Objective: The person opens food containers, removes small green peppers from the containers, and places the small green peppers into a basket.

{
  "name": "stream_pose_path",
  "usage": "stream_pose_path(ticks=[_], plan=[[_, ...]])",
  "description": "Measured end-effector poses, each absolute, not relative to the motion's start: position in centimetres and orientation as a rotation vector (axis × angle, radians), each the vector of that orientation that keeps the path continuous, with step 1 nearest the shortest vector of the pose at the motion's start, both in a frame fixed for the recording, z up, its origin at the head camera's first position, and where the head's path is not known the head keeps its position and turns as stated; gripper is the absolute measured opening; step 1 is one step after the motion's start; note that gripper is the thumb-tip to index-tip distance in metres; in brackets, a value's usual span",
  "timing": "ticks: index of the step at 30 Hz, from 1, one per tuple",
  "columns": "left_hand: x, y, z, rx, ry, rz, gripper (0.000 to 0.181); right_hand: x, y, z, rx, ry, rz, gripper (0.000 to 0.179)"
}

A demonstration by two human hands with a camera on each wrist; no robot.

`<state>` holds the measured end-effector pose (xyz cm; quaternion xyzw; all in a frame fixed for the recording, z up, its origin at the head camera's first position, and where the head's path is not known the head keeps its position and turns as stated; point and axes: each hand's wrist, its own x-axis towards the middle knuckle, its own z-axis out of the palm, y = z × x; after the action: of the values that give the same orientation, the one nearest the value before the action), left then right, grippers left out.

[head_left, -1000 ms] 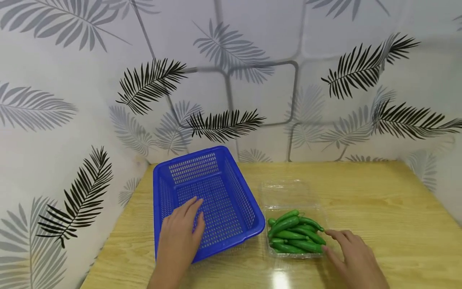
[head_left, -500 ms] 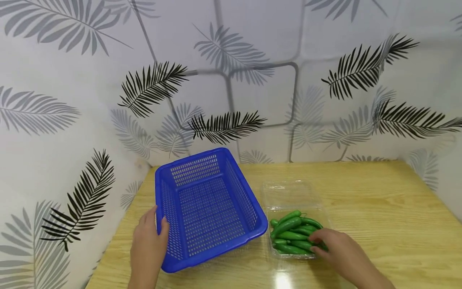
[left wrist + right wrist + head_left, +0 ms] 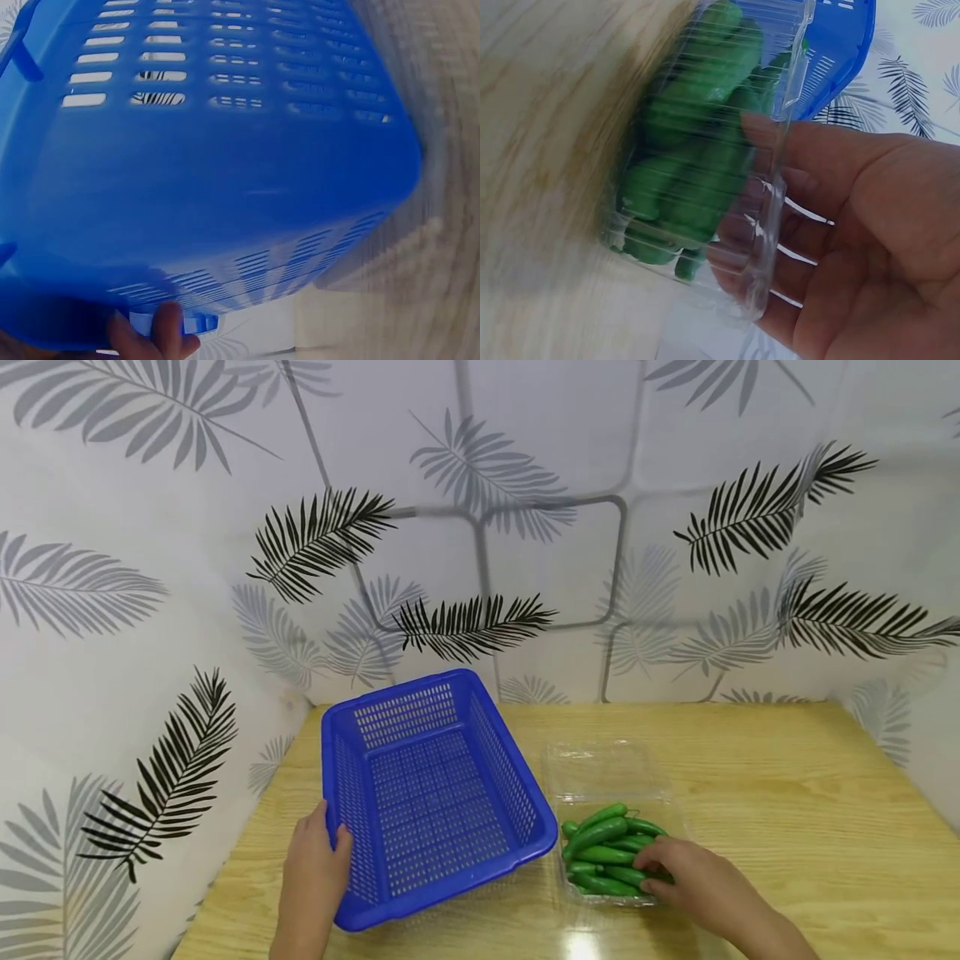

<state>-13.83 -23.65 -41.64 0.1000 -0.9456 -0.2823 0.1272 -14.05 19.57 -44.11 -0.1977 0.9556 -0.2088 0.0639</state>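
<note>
A blue perforated plastic basket (image 3: 438, 810) stands on the left part of the table. My left hand (image 3: 311, 877) grips its left rim, thumb on the inner side and fingers outside; the left wrist view shows fingertips (image 3: 166, 330) under the rim. To the basket's right, a clear plastic clamshell box (image 3: 603, 768) lies with its lid folded back, holding several green chili peppers (image 3: 600, 839). My right hand (image 3: 693, 881) reaches over the box's right wall, thumb and fingers curled at the pepper ends. Through the clear wall, the right wrist view shows these fingers against a pepper (image 3: 724, 169), partly hidden.
The wood-grain table (image 3: 780, 810) extends to the right of the box. A white wall (image 3: 525, 460) with a leaf pattern closes off the back and the left side.
My left hand has moved from above the basket's inside to its left rim and now grips it. My right hand has moved left from beside the box onto the peppers.
</note>
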Motion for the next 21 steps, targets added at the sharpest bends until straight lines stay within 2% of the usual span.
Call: stream_pose_path(ticks=[10,21], plan=[[-12.4,-25.1,-41.8,0.262,-2.866,-0.816,0.051,-13.3,20.3,-44.2,-0.766,2.987,-0.596,0.017],[-10.6,-25.6,-41.7,0.227,-2.894,-0.787,0.050,-12.2,20.8,-41.0,-0.791,2.990,-0.874,0.016]])
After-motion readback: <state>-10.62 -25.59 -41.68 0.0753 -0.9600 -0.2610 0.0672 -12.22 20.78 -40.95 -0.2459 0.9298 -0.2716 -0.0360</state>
